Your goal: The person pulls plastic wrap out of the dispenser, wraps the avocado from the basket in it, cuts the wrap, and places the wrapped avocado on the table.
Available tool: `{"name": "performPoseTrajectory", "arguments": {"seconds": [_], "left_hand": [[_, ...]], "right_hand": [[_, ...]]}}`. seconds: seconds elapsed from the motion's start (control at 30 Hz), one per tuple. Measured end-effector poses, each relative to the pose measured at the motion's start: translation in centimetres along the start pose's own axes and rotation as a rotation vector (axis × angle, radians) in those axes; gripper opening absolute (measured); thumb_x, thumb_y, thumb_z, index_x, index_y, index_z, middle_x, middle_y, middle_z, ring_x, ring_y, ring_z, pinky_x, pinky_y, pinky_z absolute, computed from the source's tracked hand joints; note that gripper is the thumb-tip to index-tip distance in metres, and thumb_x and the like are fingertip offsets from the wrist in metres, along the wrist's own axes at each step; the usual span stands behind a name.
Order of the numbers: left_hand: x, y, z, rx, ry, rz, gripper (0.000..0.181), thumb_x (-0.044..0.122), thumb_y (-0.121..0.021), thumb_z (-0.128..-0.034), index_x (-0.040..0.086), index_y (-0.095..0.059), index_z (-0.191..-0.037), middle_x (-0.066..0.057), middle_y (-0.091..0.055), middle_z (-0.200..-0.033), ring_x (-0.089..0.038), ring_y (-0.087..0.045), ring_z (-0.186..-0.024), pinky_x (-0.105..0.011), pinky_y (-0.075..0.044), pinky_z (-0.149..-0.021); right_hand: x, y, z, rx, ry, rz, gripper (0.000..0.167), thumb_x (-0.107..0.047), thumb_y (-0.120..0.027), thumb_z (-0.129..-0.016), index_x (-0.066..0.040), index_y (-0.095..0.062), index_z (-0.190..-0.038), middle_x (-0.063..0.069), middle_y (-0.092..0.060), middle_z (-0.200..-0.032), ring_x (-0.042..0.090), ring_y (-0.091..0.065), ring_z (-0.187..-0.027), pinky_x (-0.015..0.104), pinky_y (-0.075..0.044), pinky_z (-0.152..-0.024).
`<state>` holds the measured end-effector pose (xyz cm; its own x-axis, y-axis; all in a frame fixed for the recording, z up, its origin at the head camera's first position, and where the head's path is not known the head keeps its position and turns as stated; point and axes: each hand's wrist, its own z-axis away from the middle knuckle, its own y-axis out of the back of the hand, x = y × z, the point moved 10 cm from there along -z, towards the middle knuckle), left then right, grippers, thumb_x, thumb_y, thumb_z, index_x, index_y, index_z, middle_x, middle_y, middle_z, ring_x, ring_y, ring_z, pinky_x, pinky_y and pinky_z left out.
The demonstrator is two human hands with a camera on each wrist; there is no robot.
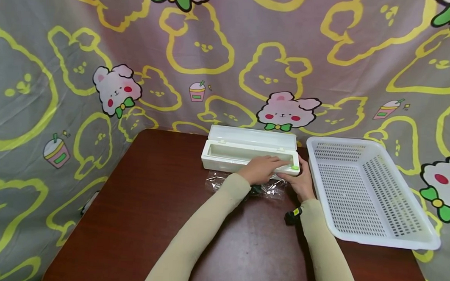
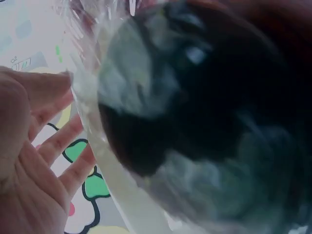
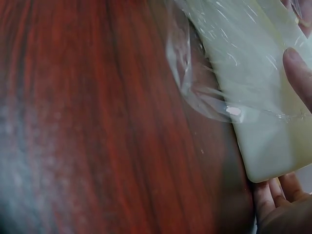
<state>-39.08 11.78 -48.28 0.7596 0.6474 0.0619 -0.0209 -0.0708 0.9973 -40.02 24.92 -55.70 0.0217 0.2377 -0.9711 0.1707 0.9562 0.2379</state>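
Note:
A white cling film dispenser (image 1: 224, 163) with its lid (image 1: 252, 137) raised stands at the table's back. Clear film (image 1: 214, 180) hangs from its front, over a dark green, rounded thing (image 2: 195, 122) whose kind I cannot tell. My left hand (image 1: 260, 170) lies across the dispenser's front edge, fingers mostly straight, one reaching toward the green slider (image 1: 295, 167) at the right end. Around that right end, my right hand (image 1: 301, 181) grips the dispenser; its thumb (image 3: 298, 78) presses the front and its other fingers lie at the end wall.
A white perforated plastic basket (image 1: 316, 179) stands on the right of the brown table (image 1: 149, 204), close to my right hand. A patterned cloth (image 1: 212, 97) hangs behind the table. A small black device (image 1: 292, 217) is worn at my right wrist.

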Motion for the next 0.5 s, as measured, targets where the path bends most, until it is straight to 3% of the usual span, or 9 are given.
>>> {"name": "performPoseTrajectory", "arguments": {"seconds": [0.2, 0.33, 0.5], "left_hand": [[0.9, 0.1, -0.8, -0.014, -0.011, -0.117, 0.074, 0.015, -0.066, -0.1011, 0.039, -0.032, -0.162, 0.006, -0.06, -0.145, -0.015, -0.059, -0.126, -0.03, -0.052, -0.102], [1.1, 0.3, -1.0, 0.012, -0.016, -0.14, 0.074, 0.016, -0.068, -0.1001, 0.043, -0.034, -0.161, 0.008, -0.063, -0.137, -0.013, -0.062, -0.116, -0.029, -0.055, -0.093], [1.3, 0.1, -1.0, 0.01, -0.016, -0.166, 0.079, 0.012, -0.071, -0.0965, 0.046, -0.037, -0.159, 0.011, -0.063, -0.131, -0.011, -0.063, -0.107, -0.027, -0.056, -0.083]], "right_hand": [[0.2, -0.2, -0.4, -0.015, 0.036, -0.002, 0.111, -0.005, -0.087, -0.082, -0.018, -0.017, -0.167, 0.015, -0.034, -0.164, 0.028, -0.039, -0.14, 0.034, -0.036, -0.115], [0.0, -0.4, -0.5, -0.057, 0.059, -0.02, 0.112, -0.004, -0.085, -0.084, -0.019, -0.012, -0.168, 0.01, -0.023, -0.171, 0.03, -0.03, -0.15, 0.046, -0.029, -0.124], [0.2, -0.5, -0.5, -0.089, 0.049, -0.002, 0.112, -0.007, -0.083, -0.087, -0.021, -0.008, -0.168, 0.005, -0.017, -0.174, 0.03, -0.029, -0.152, 0.044, -0.032, -0.122]]}}
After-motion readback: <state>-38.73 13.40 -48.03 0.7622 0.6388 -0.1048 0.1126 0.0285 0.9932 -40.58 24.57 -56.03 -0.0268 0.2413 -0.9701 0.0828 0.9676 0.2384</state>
